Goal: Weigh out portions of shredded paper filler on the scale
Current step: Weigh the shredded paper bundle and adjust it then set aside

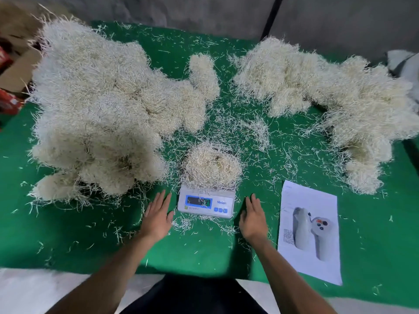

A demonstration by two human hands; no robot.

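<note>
Far out beyond the left hand (158, 217), up and to its left, sits the bigger of two heaps of shredded paper filler: the large left heap (97, 107), pale cream, spreading across the green table cover (68, 241) almost to its far edge. At the table's left rim some cardboard and red boxes (11, 87) show, partly cut off.

The left hand lies palm down on the cover, fingers straight and close together, holding nothing. Just to its right, apart from it by a narrow strip of cover, stands one small white digital scale (205, 201) with a blue-framed display; the reading is too blurred to make out. One rounded portion of filler (212, 165) rests on the scale's platform, straight ahead of the gap between the two hands and touched by neither. Loose strands (199, 223) litter the cover between the hands and around the scale.

The right hand (253, 219) lies just right of the scale, also flat, palm down, fingers straight and together, gripping nothing.

Near the right hand's outer side lies one printed sheet of paper (310, 232) showing a grey handheld device and a square code. Beyond that, ahead and to the right, the second, smaller right heap (328, 96) of filler curves along the table's far right side, well apart from both hands.
</note>
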